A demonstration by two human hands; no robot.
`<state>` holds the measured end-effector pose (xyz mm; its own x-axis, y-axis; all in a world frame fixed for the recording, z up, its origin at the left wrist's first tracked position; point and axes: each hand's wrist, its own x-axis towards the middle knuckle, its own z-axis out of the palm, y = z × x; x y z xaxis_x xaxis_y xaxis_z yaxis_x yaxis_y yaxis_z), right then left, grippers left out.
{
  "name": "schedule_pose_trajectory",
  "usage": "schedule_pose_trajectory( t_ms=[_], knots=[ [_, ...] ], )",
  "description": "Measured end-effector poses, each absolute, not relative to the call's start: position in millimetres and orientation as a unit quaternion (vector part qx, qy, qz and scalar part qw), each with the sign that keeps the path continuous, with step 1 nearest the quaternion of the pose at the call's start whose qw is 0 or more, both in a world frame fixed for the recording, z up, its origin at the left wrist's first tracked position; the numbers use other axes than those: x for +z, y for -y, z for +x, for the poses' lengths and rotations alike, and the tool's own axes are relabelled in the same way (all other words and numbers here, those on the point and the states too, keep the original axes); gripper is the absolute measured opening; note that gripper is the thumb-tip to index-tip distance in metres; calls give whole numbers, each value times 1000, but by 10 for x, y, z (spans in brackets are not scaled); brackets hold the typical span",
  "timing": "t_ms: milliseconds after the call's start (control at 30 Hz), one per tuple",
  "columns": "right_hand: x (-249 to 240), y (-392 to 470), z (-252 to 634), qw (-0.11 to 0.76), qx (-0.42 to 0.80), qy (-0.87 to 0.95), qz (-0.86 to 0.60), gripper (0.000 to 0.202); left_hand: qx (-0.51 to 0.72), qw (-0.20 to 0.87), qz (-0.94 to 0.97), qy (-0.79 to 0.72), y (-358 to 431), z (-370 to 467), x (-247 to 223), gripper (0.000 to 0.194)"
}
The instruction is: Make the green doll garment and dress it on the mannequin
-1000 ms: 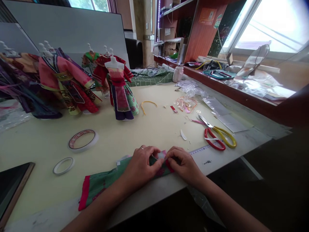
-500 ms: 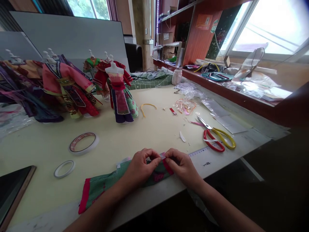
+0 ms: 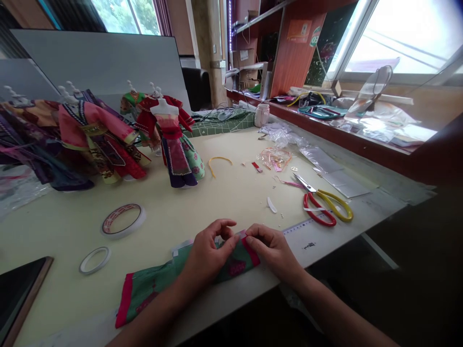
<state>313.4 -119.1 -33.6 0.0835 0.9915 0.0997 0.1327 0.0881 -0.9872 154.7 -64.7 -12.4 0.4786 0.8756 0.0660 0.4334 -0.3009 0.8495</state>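
A green piece of fabric [image 3: 155, 282] with red end bands and pink motifs lies along the table's front edge. Over its middle rests my left hand [image 3: 211, 248]; index finger and thumb are apart, and the thumb tip touches the fabric near its right end. My right hand [image 3: 269, 248] pinches the top corner of the right red band, where a small pale strip shows. Partly under the fabric and my right hand is a clear ruler [image 3: 307, 236]. White tabs, possibly tape, stick out along the fabric's upper edge.
Scissors [image 3: 321, 202] with red and yellow handles lie to the right. Two tape rolls [image 3: 123, 221] and a dark tablet-like device [image 3: 21, 294] are at left. Small dressed mannequins [image 3: 177, 154] stand behind. Plastic packets [image 3: 336, 178] and scraps lie at back right.
My left index finger has lifted away from the thumb, opening the pinch. My right hand keeps its pinch at the fabric's corner. The view has shifted slightly.
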Motion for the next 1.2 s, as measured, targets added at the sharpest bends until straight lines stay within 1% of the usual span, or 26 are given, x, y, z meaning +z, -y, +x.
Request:
schedule_pose_trajectory(
  t_ms=[67, 133, 233, 467, 633, 767, 833, 933, 1033, 1200],
  knots=[
    [-353, 1191, 3130, 514, 417, 530, -530, 14, 342, 312, 789, -404, 666, 1550, -148, 16],
    [-374, 1193, 3126, 514, 411, 530, -534, 14, 383, 221, 824, -355, 682, 1558, -168, 8],
    [-398, 1198, 3120, 512, 398, 539, -538, 14, 381, 138, 859, -312, 694, 1571, -189, 10],
    [-390, 1205, 3092, 514, 350, 572, -535, 11, 367, 87, 877, -299, 686, 1574, -215, 11],
    [-403, 1215, 3069, 505, 282, 605, -547, 12, 350, 24, 893, -282, 722, 1569, -183, 13],
    [-432, 1228, 3065, 496, 254, 626, -545, 15, 331, -19, 903, -273, 759, 1579, -144, 11],
    [-439, 1232, 3068, 492, 251, 630, -546, 15, 326, -14, 904, -277, 763, 1587, -140, 12],
    [-440, 1228, 3070, 490, 254, 628, -548, 15, 334, 28, 896, -292, 751, 1600, -157, 13],
    [-430, 1217, 3067, 494, 268, 623, -544, 15, 337, 94, 880, -321, 728, 1608, -172, 13],
    [-399, 1208, 3071, 505, 314, 601, -534, 14, 309, 217, 850, -367, 706, 1613, -144, 14]
  ],
)
